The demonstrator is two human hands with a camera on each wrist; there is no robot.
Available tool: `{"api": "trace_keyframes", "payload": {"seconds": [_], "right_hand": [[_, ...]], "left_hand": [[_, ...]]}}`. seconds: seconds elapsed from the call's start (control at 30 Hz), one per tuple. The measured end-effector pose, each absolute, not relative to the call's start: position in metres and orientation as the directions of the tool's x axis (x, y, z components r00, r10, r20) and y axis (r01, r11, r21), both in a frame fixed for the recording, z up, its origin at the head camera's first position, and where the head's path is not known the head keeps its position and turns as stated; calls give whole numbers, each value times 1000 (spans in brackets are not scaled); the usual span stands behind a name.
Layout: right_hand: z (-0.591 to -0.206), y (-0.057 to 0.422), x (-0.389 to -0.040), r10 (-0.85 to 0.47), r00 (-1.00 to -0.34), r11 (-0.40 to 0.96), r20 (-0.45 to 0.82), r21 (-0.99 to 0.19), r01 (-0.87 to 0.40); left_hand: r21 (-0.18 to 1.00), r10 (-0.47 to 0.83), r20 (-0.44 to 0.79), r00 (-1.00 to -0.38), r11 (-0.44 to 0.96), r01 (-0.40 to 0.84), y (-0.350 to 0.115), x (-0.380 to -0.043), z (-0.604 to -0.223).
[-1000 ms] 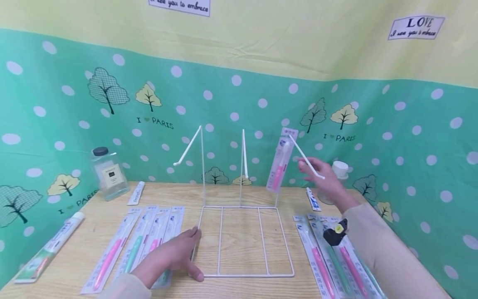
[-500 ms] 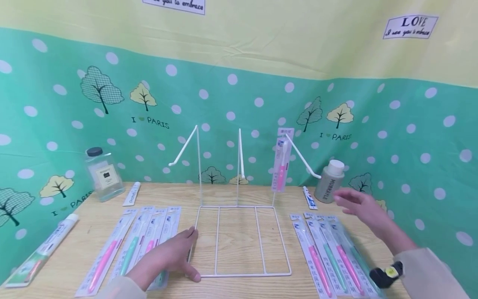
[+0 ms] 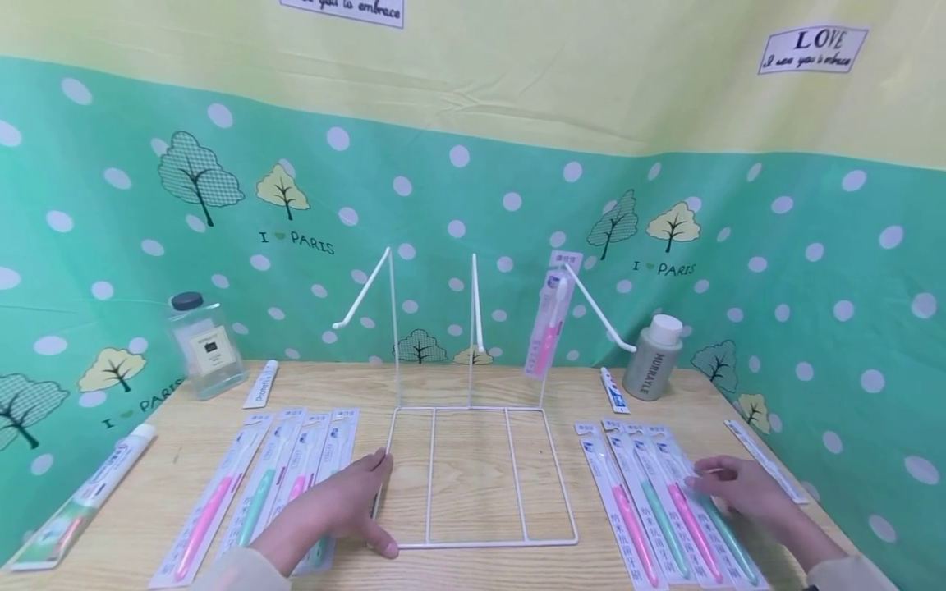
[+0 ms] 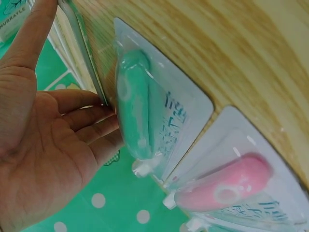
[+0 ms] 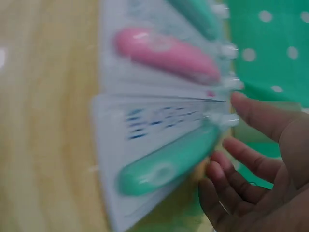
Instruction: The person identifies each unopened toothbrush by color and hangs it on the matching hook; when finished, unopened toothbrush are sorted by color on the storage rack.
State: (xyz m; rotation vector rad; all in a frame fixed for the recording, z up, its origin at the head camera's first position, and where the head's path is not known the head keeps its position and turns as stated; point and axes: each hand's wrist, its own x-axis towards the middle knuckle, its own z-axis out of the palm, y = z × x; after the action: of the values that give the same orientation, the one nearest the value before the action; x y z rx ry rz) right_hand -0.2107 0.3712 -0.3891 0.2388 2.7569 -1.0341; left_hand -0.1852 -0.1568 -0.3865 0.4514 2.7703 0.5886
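Observation:
A white wire display rack (image 3: 480, 544) with three hooked arms stands mid-table. One packaged pink toothbrush (image 3: 548, 332) hangs, tilted, from its right arm. My left hand (image 3: 343, 505) rests at the rack's left side, thumb by the front corner and fingertips touching the wire; its fingers (image 4: 89, 116) look fairly straight in the left wrist view. My right hand (image 3: 746, 488) is over the rightmost green toothbrush pack (image 3: 727, 533), fingers loosely bent by its right edge. In the right wrist view the thumb (image 5: 260, 113) is close to that pack; contact is unclear.
Several pink and green toothbrush packs (image 3: 214, 509) lie left of the rack, others (image 3: 628, 525) right. Toothpaste tubes (image 3: 89, 497) lie at left and near the back. A glass bottle (image 3: 209, 349) and a grey bottle (image 3: 653, 361) stand behind. A narrow white packet (image 3: 764, 460) lies far right.
My right hand has come away from the hanging toothbrush, down and toward the front, to the right-hand packs. The hanging pack has swung. My left hand keeps its place on the rack.

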Motion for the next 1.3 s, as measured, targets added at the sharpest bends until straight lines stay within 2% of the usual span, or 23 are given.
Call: {"api": "trace_keyframes", "payload": {"seconds": [0.17, 0.5, 1.07, 1.3], "right_hand": [[-397, 371, -215, 140, -962, 810, -236, -531, 248], [-393, 365, -220, 130, -952, 837, -279, -484, 256], [-387, 368, -216, 101, -934, 758, -342, -581, 295], [-379, 382, -211, 90, -935, 663, -342, -681, 312]], "left_hand": [[427, 351, -196, -916, 871, 242, -157, -185, -386], [429, 344, -207, -916, 873, 231, -156, -184, -385], [420, 342, -198, -919, 876, 236, -155, -185, -385], [423, 347, -198, -917, 874, 240, -155, -185, -386]]}}
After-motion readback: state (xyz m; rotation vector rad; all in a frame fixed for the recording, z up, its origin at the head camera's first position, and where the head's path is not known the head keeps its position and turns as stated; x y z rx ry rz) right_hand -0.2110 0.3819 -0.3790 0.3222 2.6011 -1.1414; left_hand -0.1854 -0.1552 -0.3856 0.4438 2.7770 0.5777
